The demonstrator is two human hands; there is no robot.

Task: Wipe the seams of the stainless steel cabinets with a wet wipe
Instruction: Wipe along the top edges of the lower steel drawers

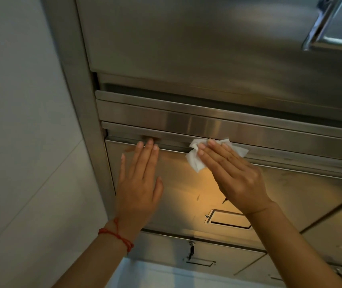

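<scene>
A red string bracelet (116, 234) circles the left wrist, nearest the lens. The left hand (139, 183) lies flat, fingers straight, on the stainless cabinet door (184, 190), fingertips at its top seam (172, 151). The right hand (232, 173), fingers straight too, presses a crumpled white wet wipe (195, 161) onto that seam (further right). Below sits a keyed lock (191, 244).

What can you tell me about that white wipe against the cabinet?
The wet wipe is a thin white sheet, crumpled and folded. It lies on the horizontal seam at the top of a steel cabinet door, pressed flat under the straight fingers of the right hand. Its corners stick out on both sides of the fingers.
</scene>
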